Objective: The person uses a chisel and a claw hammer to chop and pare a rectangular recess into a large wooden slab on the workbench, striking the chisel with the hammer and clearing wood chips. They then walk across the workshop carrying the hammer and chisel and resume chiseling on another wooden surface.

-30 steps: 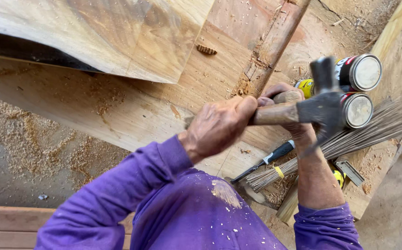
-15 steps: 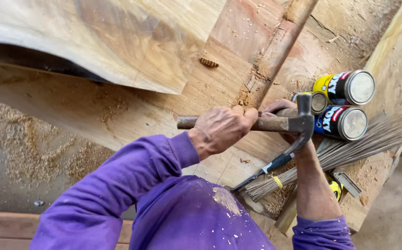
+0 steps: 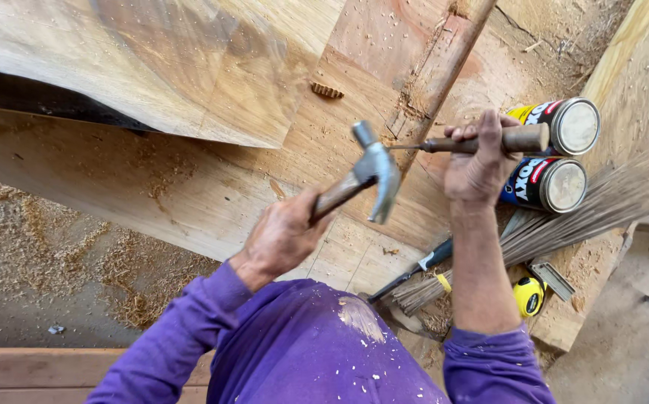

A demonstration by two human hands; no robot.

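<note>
My left hand (image 3: pixel 283 236) grips the wooden handle of a claw hammer (image 3: pixel 375 176), whose steel head is raised above the boards, left of my right hand. My right hand (image 3: pixel 480 161) is closed around the wooden handle of a chisel (image 3: pixel 523 139) held nearly level. The chisel's thin metal shank points left to a reddish wooden strip (image 3: pixel 433 78) lying across a wide plywood board (image 3: pixel 212 194). The hammer head is clear of the chisel's butt end. Purple sleeves cover both my arms.
Two cans (image 3: pixel 564 127) (image 3: pixel 547 183) lie on their sides just right of my right hand. Broom bristles (image 3: pixel 601 209), a dark-handled tool (image 3: pixel 418 268) and a yellow tape measure (image 3: pixel 528 295) lie below them. A thick wood slab (image 3: pixel 152 67) overhangs at upper left; sawdust (image 3: pixel 40 239) covers the floor.
The hammer, which was level with its head over by the chisel's end and the cans, has swung back to the left and up. The chisel hand has stayed in place.
</note>
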